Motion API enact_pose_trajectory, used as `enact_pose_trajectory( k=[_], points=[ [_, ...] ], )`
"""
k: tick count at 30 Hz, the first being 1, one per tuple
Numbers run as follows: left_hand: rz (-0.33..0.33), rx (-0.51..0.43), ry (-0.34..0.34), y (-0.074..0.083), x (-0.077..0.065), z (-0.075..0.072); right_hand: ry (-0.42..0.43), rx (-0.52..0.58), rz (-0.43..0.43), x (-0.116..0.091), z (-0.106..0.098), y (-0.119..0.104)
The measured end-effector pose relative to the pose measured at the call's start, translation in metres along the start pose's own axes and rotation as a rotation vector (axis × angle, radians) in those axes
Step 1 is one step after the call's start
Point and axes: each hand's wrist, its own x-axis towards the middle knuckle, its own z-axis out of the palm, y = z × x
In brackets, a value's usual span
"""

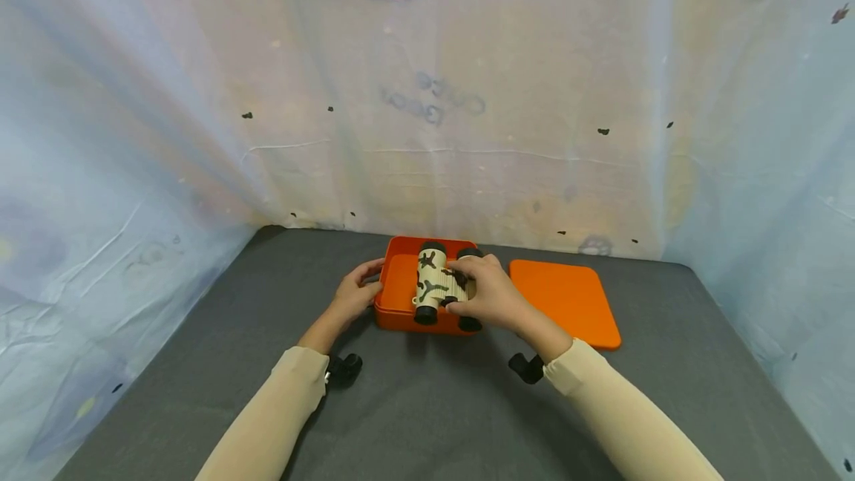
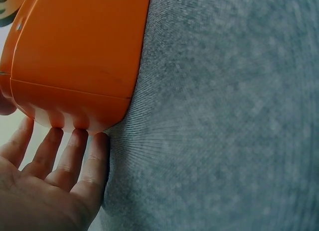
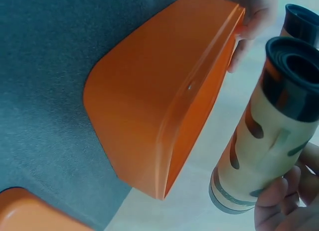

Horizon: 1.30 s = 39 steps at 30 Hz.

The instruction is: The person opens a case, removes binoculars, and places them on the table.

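Note:
Camouflage-patterned toy binoculars with black end rings are held over the open orange box. My right hand grips them from the right, thumb on the near side and fingers on the far side. In the right wrist view, one barrel of the binoculars stands apart from the box rim, fingertips against it. My left hand holds the left side of the box. Several of its fingertips press the outer wall of the box, with the thumb near the rim.
An orange lid lies flat on the dark grey table, right of the box. Pale patterned sheeting hangs behind the table and along both sides. Black wrist mounts are worn at both wrists.

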Motion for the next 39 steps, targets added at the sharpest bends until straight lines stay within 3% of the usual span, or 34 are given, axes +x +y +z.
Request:
enact_pose_trajectory(
  k=[8,17,39],
  points=[
    [-0.002,-0.010,-0.012,-0.002,0.001,0.000,0.015,-0.004,-0.004,-0.016,-0.005,0.003],
    [-0.007,-0.011,0.022,-0.031,0.020,0.001,0.016,-0.024,-0.042,-0.036,-0.011,0.005],
    [0.014,0.013,0.040,-0.032,0.022,0.001,0.023,-0.067,-0.019,-0.075,-0.013,0.007]
  ],
)
